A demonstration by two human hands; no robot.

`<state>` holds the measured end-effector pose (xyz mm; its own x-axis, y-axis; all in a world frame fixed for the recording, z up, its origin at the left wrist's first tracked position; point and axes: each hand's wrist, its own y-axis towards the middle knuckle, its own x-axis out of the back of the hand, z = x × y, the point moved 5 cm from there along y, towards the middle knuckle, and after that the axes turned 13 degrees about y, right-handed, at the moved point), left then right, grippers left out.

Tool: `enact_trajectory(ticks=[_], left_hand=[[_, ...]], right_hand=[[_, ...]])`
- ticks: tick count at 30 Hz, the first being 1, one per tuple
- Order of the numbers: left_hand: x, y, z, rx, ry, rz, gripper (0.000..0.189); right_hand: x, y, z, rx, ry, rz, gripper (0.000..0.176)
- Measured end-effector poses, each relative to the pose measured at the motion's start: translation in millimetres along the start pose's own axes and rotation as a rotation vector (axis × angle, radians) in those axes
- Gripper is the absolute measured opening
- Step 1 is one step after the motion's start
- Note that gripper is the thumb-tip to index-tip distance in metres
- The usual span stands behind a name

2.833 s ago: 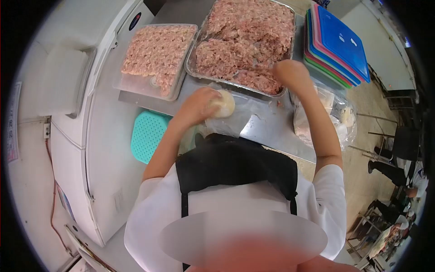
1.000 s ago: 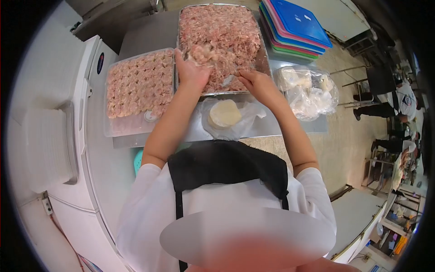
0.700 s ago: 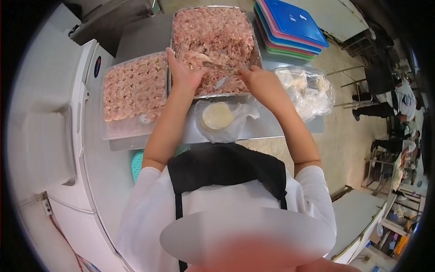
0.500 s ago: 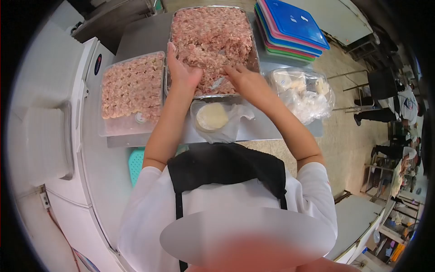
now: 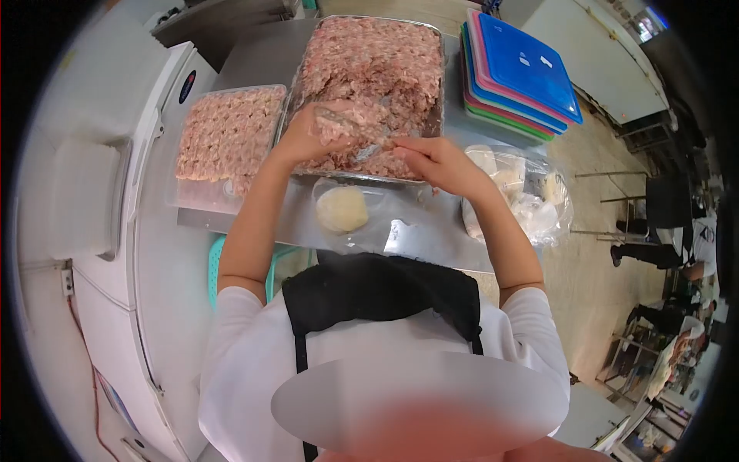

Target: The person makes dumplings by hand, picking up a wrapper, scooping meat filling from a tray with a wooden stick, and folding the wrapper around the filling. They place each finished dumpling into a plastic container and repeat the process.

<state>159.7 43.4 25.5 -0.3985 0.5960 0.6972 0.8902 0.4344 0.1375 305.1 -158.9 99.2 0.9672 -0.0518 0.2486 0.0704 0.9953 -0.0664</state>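
Pinkish ground meat (image 5: pixel 369 58) fills a large metal tray (image 5: pixel 443 100), with a hollow dug in its near part. My left hand (image 5: pixel 302 137) is over the tray's near left, its fingers curled around a lump of ground meat (image 5: pixel 339 127). At the near right of the hollow, my right hand (image 5: pixel 440 160) pinches a thin, meat-smeared tool pointing toward my left hand; its kind I cannot tell. Just in front of the tray, a stack of round, pale dough wrappers (image 5: pixel 342 209) rests on a clear plastic bag.
To the left stands a clear tray packed with rows of meat-filled dumplings (image 5: pixel 231 135). Several coloured plastic lids (image 5: pixel 531 69) are piled at the right, behind a plastic bag of pale pieces (image 5: pixel 516 189). A white refrigerator (image 5: pixel 146 231) flanks the table. People (image 5: pixel 685 239) are farther right.
My left hand has gone from open and flat by the tray's left side to curled around meat. The right hand's tool now reaches toward it. The whole view has shifted slightly.
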Motion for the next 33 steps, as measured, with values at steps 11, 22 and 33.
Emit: enact_trajectory(ticks=[11, 22, 33], left_hand=[[-9, -12, 15, 0.385, -0.094, -0.157, 0.037], [29, -29, -75, 0.159, 0.134, -0.235, 0.055], [15, -11, -38, 0.111, 0.178, -0.126, 0.041]], right_hand=[[7, 38, -23, 0.338, -0.666, -0.219, 0.028], [49, 19, -35, 0.119, -0.268, -0.154, 0.031], [15, -4, 15, 0.27, -0.745, -0.277, 0.026]])
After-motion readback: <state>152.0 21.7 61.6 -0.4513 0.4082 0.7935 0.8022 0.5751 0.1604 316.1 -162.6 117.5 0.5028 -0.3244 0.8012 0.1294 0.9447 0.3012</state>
